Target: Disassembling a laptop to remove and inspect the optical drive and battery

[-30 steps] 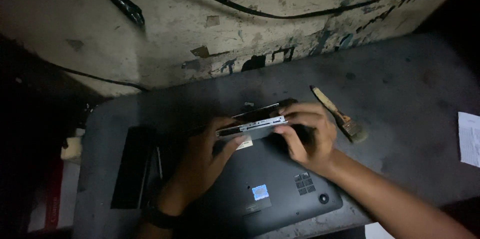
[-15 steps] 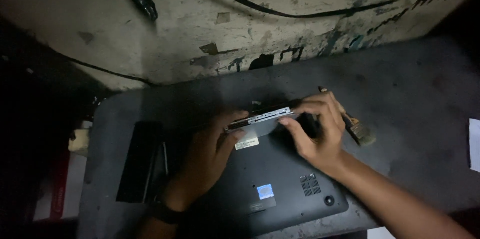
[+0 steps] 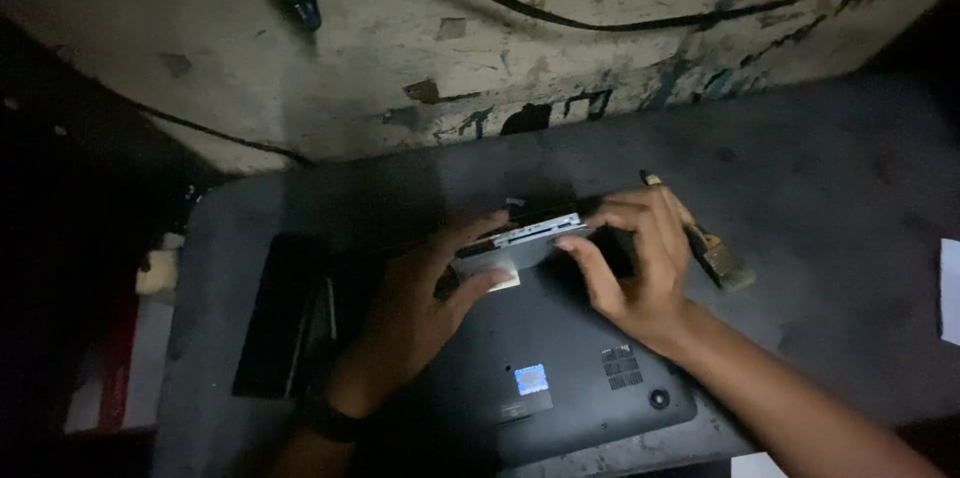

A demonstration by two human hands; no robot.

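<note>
A flat, silver-grey rectangular drive (image 3: 520, 241), thin and metal-cased, sits tilted at the far edge of a black laptop (image 3: 560, 358) that lies upside down on the dark table. The left hand (image 3: 420, 313) grips its near left corner and the right hand (image 3: 635, 273) pinches its right end. A pale label shows on the drive's underside.

A small brush (image 3: 705, 246) with a pale handle lies on the dark grey tabletop (image 3: 830, 188). At the left side lies a flat black panel (image 3: 278, 318). Behind the tabletop stands a stained, peeling wall (image 3: 480, 48), and 1 black cable (image 3: 600, 23) runs across it. A white paper (image 3: 950, 290) shows at the right edge.
</note>
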